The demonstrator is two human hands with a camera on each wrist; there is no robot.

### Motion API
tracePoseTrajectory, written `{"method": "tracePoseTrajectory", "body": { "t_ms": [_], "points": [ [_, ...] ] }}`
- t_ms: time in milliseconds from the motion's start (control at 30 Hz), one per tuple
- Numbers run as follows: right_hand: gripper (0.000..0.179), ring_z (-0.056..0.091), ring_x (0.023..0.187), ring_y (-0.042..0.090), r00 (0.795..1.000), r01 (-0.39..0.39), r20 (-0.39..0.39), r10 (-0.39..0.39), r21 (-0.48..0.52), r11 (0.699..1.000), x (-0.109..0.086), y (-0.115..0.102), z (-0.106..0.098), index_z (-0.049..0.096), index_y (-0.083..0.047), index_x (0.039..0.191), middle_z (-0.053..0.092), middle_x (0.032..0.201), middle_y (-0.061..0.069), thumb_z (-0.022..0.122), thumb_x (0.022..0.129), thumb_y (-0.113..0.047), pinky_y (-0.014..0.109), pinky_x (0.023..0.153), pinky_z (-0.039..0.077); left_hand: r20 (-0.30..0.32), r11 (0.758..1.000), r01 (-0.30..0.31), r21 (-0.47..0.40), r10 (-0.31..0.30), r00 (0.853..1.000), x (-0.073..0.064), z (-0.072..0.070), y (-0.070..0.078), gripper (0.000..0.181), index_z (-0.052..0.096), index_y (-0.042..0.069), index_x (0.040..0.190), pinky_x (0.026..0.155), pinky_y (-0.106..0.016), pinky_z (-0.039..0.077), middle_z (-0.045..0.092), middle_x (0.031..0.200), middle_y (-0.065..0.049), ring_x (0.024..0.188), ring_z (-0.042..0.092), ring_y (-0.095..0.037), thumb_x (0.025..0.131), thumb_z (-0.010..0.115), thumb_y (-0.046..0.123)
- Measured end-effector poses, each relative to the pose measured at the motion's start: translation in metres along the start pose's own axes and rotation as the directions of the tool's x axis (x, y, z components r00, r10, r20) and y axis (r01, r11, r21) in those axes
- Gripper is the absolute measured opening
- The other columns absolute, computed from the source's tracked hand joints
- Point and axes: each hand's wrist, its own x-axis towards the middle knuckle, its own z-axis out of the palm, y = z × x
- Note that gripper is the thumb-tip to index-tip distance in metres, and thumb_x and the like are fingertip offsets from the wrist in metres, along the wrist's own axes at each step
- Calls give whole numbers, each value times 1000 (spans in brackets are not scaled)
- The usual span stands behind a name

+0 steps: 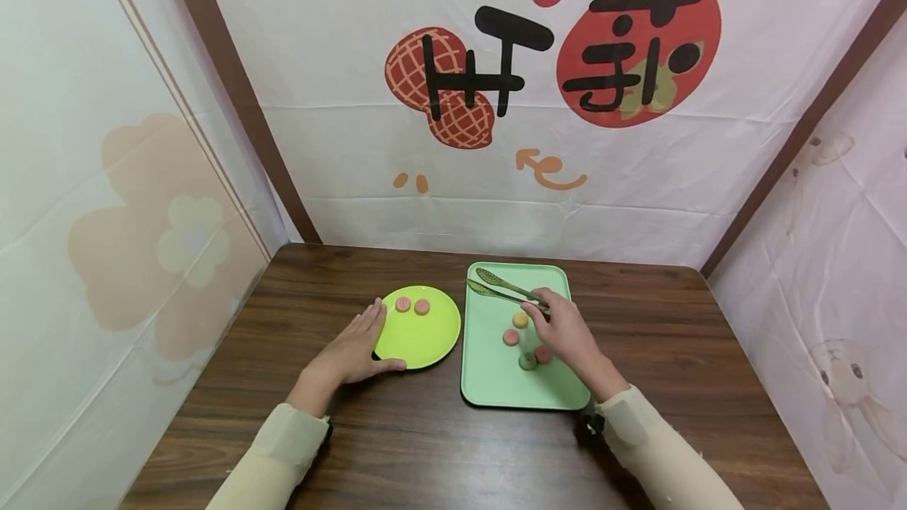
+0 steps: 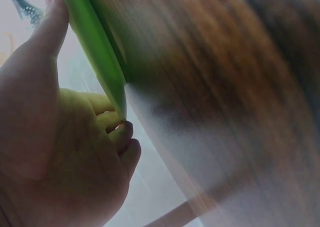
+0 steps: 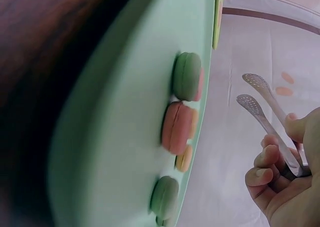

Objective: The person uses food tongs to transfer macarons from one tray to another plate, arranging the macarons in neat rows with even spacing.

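Note:
Two pink macarons (image 1: 412,306) lie on the round yellow-green plate (image 1: 428,341). My left hand (image 1: 357,345) rests against the plate's left rim, fingers extended along it and thumb at the front edge. In my right hand (image 1: 567,329) is a pair of metal tongs (image 1: 506,283), gripped near the closed end. Its perforated tips (image 3: 250,104) stand apart above the tray with nothing between them. Below, on the light green tray (image 1: 496,384), are a yellow macaron (image 1: 520,319), a pink one (image 1: 511,337), a red one (image 1: 542,354) and a green one (image 1: 527,361). Another green macaron (image 3: 164,197) shows in the right wrist view.
Plate and tray stand side by side on a dark wooden table (image 1: 439,447), a narrow gap between them. Printed cloth walls (image 1: 340,156) rise behind the table and at both sides. The right forearm passes over the tray's front right corner.

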Motion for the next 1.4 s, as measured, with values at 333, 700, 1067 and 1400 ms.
{"method": "tracePoseTrajectory", "body": {
  "t_ms": [333,700,1067,1400],
  "points": [
    [33,76,100,32,999,17,-43,-19,-48,999,-9,10,-13,69,-1,131,75,118,17,70,107,-24,50,79,64,3,1000,6,1,-6,1000,1,0,0,125,11,-11,167,133,-57,17,6,176,-30,164,11,-43,93,72,69],
    [34,76,105,35,998,-24,-66,19,-69,997,-19,21,-23,71,-2,131,74,124,21,71,107,-26,51,82,65,2,1000,2,8,-2,1000,1,0,2,124,11,-12,167,133,-57,18,7,176,-30,164,13,-44,94,72,67],
    [35,75,107,37,996,-58,-68,51,-95,994,-32,34,-32,71,0,129,74,120,20,71,107,-27,55,84,64,-3,1000,5,7,-5,1000,-1,1,1,124,12,-11,167,134,-57,17,7,176,-30,164,12,-44,94,72,69],
    [25,75,102,34,995,-36,-92,24,-128,991,-41,44,-41,72,-1,123,76,113,16,74,104,-19,54,81,63,-7,1000,0,3,0,1000,0,0,1,124,12,-12,167,133,-57,18,8,176,-30,164,13,-44,94,73,68]
  ]
}}
